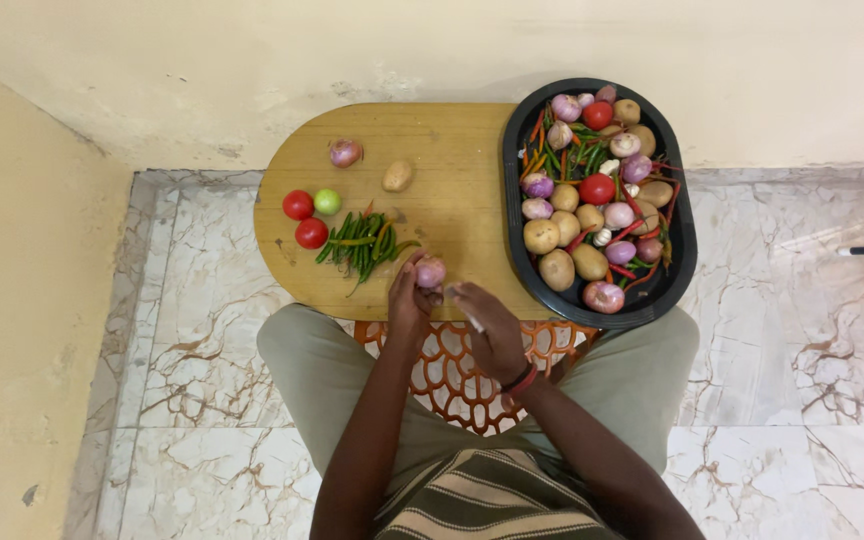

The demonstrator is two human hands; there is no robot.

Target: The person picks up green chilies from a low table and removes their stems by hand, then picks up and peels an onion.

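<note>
- The marble floor (802, 330) spreads around me, pale with brown veins, meeting a cream wall at the top.
- The wooden surface (452, 190) sits in front of my knees, rounded on its left end.
- A black oval tray (677, 270) rests on its right end, filled with potatoes, purple onions, tomatoes and red and green chillies.
- A pile of green chillies (364, 243) lies left of centre on the surface.
- My right hand (490, 325) is curled around a small knife (470, 318); its blade is hard to make out.
- My left hand (408, 300) is closed around a purple onion (430, 271), held over the near edge of the surface.
- Two red tomatoes (304, 219) and a green tomato (327, 202) sit touching at the left.
- A potato (397, 176) and a second onion (345, 153) lie apart near the far edge.
</note>
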